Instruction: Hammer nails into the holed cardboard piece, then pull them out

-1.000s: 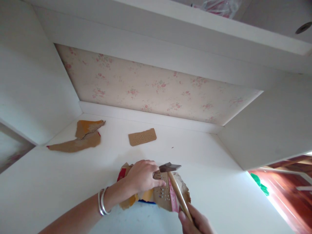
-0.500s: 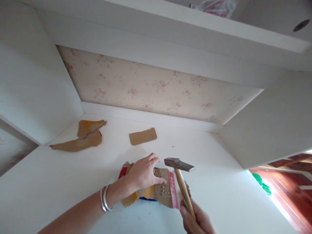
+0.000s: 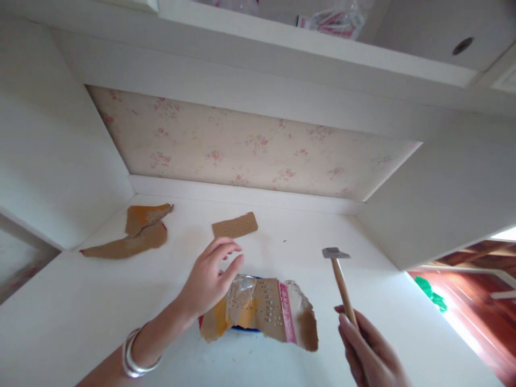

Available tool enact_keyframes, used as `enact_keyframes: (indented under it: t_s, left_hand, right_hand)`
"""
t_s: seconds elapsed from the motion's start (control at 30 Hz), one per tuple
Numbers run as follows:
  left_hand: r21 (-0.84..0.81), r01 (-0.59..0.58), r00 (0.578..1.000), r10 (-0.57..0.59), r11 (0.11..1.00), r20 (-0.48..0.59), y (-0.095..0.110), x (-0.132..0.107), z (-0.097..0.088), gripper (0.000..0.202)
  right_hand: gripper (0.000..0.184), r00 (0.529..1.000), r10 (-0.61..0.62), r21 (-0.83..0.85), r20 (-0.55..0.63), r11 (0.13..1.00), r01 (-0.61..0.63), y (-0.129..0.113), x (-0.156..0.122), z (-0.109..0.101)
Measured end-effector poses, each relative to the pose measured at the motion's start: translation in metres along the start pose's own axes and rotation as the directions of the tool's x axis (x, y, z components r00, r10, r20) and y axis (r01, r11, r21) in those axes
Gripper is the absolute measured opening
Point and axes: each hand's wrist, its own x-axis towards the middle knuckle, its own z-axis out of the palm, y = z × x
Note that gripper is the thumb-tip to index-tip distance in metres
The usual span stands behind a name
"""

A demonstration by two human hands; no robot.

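Note:
My right hand (image 3: pixel 368 346) grips the wooden handle of a hammer (image 3: pixel 342 282), its metal head up and clear of the surface, to the right of a torn piece of cardboard (image 3: pixel 269 298). My left hand (image 3: pixel 212 274) is raised at the cardboard's left end, fingers apart and holding nothing. Small holes and rows of pale studs dot the cardboard, and a pink strip (image 3: pixel 287 312) crosses it. Clear plastic (image 3: pixel 242 290) lies on its upper left part. Under it shows the edge of something blue (image 3: pixel 245 329), mostly hidden.
A small perforated cardboard piece (image 3: pixel 236 226) lies farther back on the white surface (image 3: pixel 306 226). Torn brown scraps (image 3: pixel 141 234) are at the left. White side panels and a shelf (image 3: pixel 314 51) holding a plastic bag (image 3: pixel 341 21) frame the space.
My left hand has lifted off the cardboard and moved left, uncovering the clear plastic. My right hand has carried the hammer to the right, away from the cardboard.

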Motion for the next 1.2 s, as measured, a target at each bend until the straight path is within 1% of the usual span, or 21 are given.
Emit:
enact_keyframes:
  t_s: [0.03,0.07,0.1,0.13,0.17,0.2,0.27,0.3,0.37,0.4,0.43,0.5,0.53,0.6,0.63,0.7,0.83,0.9,1.03,1.13,1.2]
  left_hand:
    - [0.007,0.062,0.998,-0.062,0.998,-0.016,-0.006,-0.005,-0.007,0.026]
    - [0.022,0.139,0.99,-0.139,0.99,-0.012,-0.014,-0.012,-0.012,0.028]
    - [0.038,0.209,0.978,-0.21,0.977,0.009,-0.023,-0.02,-0.016,0.032]
    - [0.049,0.279,0.959,-0.28,0.959,0.029,-0.032,-0.029,-0.019,0.036]
    - [0.044,0.339,0.938,-0.341,0.94,0.06,-0.04,-0.038,-0.02,0.04]
    - [0.028,0.39,0.916,-0.391,0.92,0.093,-0.047,-0.048,-0.02,0.044]
    - [-0.027,0.487,0.867,-0.479,0.873,0.139,-0.054,-0.065,-0.019,0.049]
    - [-0.067,0.516,0.852,-0.504,0.854,0.141,-0.055,-0.073,-0.018,0.051]
    - [-0.162,0.569,0.823,-0.559,0.807,0.104,-0.054,-0.083,-0.015,0.056]
    - [-0.206,0.599,0.8,-0.588,0.774,0.117,-0.053,-0.086,-0.014,0.059]
    - [-0.241,0.631,0.775,-0.613,0.738,0.151,-0.052,-0.089,-0.012,0.062]
    - [-0.27,0.682,0.732,-0.626,0.68,0.27,-0.052,-0.093,-0.009,0.065]
    - [-0.273,0.689,0.723,-0.612,0.671,0.321,-0.053,-0.094,-0.007,0.063]
    - [-0.274,0.674,0.732,-0.57,0.686,0.374,-0.053,-0.098,-0.003,0.056]
    - [-0.279,0.663,0.741,-0.554,0.695,0.379,-0.053,-0.099,-0.002,0.053]
    - [-0.307,0.661,0.744,-0.542,0.685,0.391,-0.049,-0.101,0.0,0.052]
    - [-0.429,0.689,0.725,-0.563,0.584,0.398,-0.033,-0.101,0.0,0.049]
    - [-0.502,0.683,0.724,-0.58,0.53,0.372,-0.025,-0.1,0.0,0.047]
    - [-0.623,0.636,0.744,-0.577,0.456,0.337,-0.015,-0.102,-0.002,0.045]
    - [-0.695,0.589,0.759,-0.577,0.412,0.302,-0.017,-0.101,-0.007,0.044]
    - [-0.757,0.53,0.779,-0.571,0.382,0.258,-0.022,-0.096,-0.013,0.044]
  right_hand:
    - [0.055,0.998,-0.06,-0.089,-0.008,0.994,0.059,0.005,0.01,-0.007]
    - [0.052,0.996,-0.086,-0.193,-0.025,0.978,0.08,0.012,0.02,-0.013]
    - [0.048,0.993,-0.108,-0.334,-0.037,0.938,0.09,0.02,0.03,-0.019]
    - [0.044,0.989,-0.144,-0.493,-0.022,0.863,0.115,0.028,0.04,-0.024]
    - [0.04,0.985,-0.173,-0.639,0.016,0.755,0.143,0.037,0.049,-0.028]
    - [0.036,0.984,-0.178,-0.681,0.029,0.717,0.15,0.044,0.057,-0.03]
    - [0.027,0.981,-0.183,-0.723,0.057,0.67,0.167,0.056,0.069,-0.032]
    - [0.024,0.979,-0.189,-0.739,0.073,0.649,0.181,0.061,0.073,-0.031]
    - [0.019,0.973,-0.202,-0.767,0.112,0.604,0.214,0.066,0.078,-0.027]
    - [0.018,0.97,-0.207,-0.779,0.129,0.584,0.229,0.068,0.079,-0.024]
    - [0.018,0.967,-0.209,-0.789,0.145,0.566,0.24,0.069,0.08,-0.022]
    - [0.022,0.964,-0.208,-0.805,0.167,0.536,0.255,0.07,0.08,-0.018]
    - [0.023,0.962,-0.209,-0.812,0.174,0.522,0.26,0.07,0.08,-0.016]
    - [0.027,0.96,-0.215,-0.828,0.177,0.495,0.263,0.07,0.078,-0.014]
    - [0.028,0.96,-0.22,-0.837,0.174,0.481,0.262,0.069,0.077,-0.013]
    - [0.03,0.959,-0.233,-0.853,0.162,0.456,0.255,0.069,0.075,-0.011]
    - [0.033,0.95,-0.283,-0.869,0.132,0.428,0.248,0.072,0.072,-0.008]
    - [0.032,0.941,-0.313,-0.863,0.128,0.432,0.261,0.076,0.072,-0.006]
    - [0.032,0.926,-0.357,-0.822,0.119,0.488,0.294,0.077,0.072,-0.009]
    - [0.036,0.905,-0.407,-0.73,0.121,0.581,0.359,0.07,0.067,-0.009]
    - [0.038,0.892,-0.428,-0.622,0.145,0.662,0.419,0.064,0.061,-0.003]
